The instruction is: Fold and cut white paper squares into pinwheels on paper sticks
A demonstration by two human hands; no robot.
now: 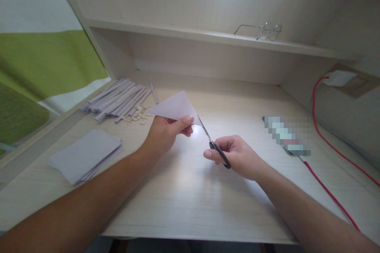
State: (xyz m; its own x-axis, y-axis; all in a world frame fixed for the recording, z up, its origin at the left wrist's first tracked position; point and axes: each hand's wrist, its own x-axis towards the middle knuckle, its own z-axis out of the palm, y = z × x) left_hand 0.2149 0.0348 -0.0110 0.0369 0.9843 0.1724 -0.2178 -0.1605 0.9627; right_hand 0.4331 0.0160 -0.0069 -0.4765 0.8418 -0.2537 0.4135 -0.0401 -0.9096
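Head view: a desk (190, 205) fills the frame. At centre, a folded paper triangle (175, 106) is pinched by the left hand (166, 132); black-handled scissors (213, 144) are gripped by the right hand (237, 156), blades touching the paper's lower edge.

Pale wood-grain laminate counter (190, 205), built into an alcove. Lying on it: a flat stack of grey-white rectangular paper sheets (86, 155) at near left; a bundle of rolled grey paper tubes (118, 99) at far left, one thin rolled stick (153, 91) just beside it; a small scatter of tan paper trimmings (137, 115) touching the bundle's near end; a red cable (326, 191) trailing across the right. Upper pale wooden shelf (208, 36): wire-framed spectacles (261, 31).
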